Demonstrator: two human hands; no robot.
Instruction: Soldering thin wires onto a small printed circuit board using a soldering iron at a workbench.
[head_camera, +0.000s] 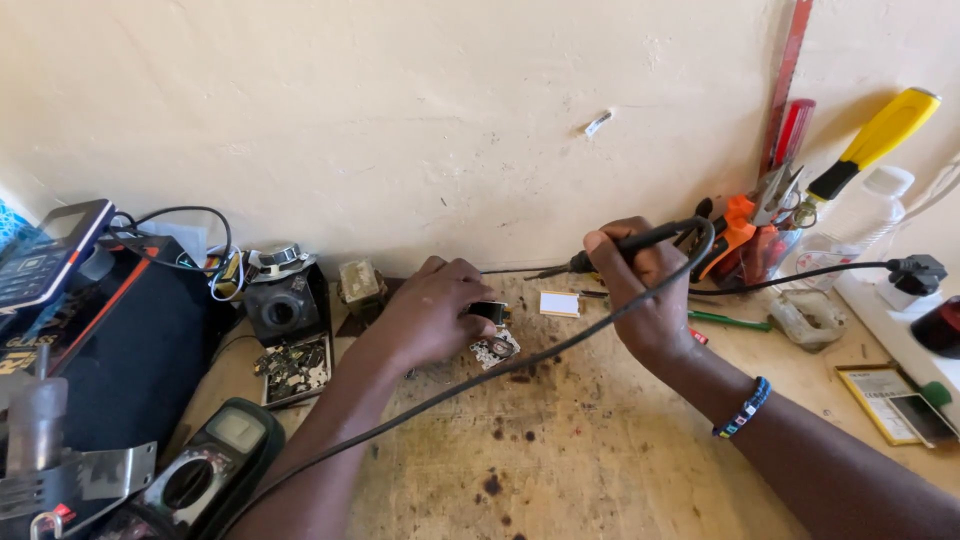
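Best done slowly: left hand (432, 315) fingers pinching the small circuit board (494, 348) flat against the scorched workbench (600, 450) near the wall, right hand (645, 290) fingers wrapped round the soldering iron (625, 245), tip kept pointing left, cable (480, 375) clear.

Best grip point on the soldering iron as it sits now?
Grip the soldering iron on its black handle, as the right hand does, coming from the right. The bare metal tip points left toward the small circuit board and the cord trails off the handle's rear.
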